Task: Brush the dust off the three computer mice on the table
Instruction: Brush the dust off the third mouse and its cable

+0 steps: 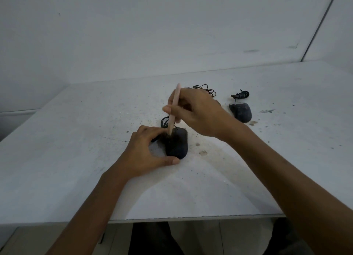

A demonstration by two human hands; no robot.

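Observation:
A dark computer mouse (pixel 178 144) lies in the middle of the white table (pixel 76 159). My left hand (pixel 145 151) grips it from the left, thumb at its near end and fingers at its far end. My right hand (pixel 198 111) holds a pale pink brush (pixel 173 109) like a pen, its dark bristles touching the mouse's front left part. A second dusty dark mouse (pixel 241 111) sits to the right with its bundled cable (pixel 241 94) behind it. A coiled dark cable (pixel 205 88) shows behind my right hand; whatever it belongs to is hidden.
Dust specks and smudges (pixel 202 152) are scattered on the table around the mice. A white wall (pixel 172 35) rises behind the table. The table's front edge (pixel 191 218) runs just above my dark-clothed legs.

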